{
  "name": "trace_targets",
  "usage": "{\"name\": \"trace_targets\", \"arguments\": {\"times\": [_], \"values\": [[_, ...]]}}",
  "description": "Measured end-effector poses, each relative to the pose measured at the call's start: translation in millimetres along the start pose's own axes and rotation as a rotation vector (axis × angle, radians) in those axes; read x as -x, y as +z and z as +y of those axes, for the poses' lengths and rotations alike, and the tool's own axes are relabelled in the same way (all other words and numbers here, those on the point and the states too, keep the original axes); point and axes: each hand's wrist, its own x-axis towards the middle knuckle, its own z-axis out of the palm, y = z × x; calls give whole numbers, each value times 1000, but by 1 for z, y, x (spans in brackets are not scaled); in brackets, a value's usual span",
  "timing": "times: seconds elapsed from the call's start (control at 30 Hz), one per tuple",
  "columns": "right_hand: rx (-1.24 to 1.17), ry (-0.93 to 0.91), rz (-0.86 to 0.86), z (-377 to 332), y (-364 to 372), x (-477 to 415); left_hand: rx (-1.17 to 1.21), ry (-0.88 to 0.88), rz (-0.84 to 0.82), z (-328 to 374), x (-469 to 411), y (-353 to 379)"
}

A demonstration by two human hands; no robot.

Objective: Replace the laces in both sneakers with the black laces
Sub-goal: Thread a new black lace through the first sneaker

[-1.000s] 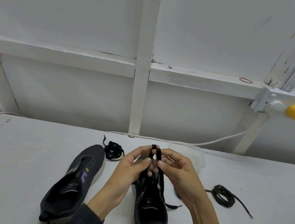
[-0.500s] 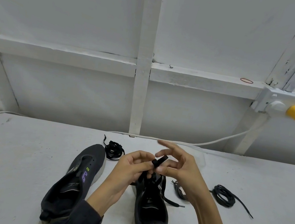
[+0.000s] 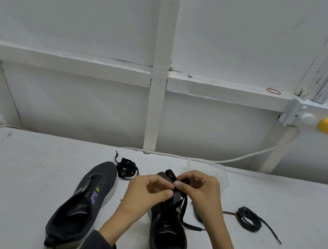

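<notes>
Two dark sneakers stand side by side on a white table (image 3: pixel 9 174). The right sneaker (image 3: pixel 167 240) sits directly beneath both hands; the left sneaker (image 3: pixel 85 202) lies to the left of the left hand (image 3: pixel 147 193). That hand and the right hand (image 3: pixel 201 193) each pinch one black lace (image 3: pixel 172 174) rising from the right sneaker. Two more laces lie coiled: a flat bundle (image 3: pixel 127 168) just beyond the left hand, and a round coil (image 3: pixel 249 219) well to the right of the right hand.

left hand (image 3: pixel 148 189) curled, pinching | right hand (image 3: pixel 199 193) curled, pinching | fingertips (image 3: pixel 169 193) close together
</notes>
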Motion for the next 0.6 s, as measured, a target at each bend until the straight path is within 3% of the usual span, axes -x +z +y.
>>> {"name": "trace_targets", "arguments": {"times": [0.2, 0.43, 0.6], "values": [[32, 79, -218, 3, -11, 1, -197, 233, -71, 1, -3, -6], [-157, 253, -517, 4, -21, 7, -135, 258, -113, 1, -5, -7], [-475, 354, -550, 10, -15, 9, -54, 231, -100, -3, -9, -4]]}}
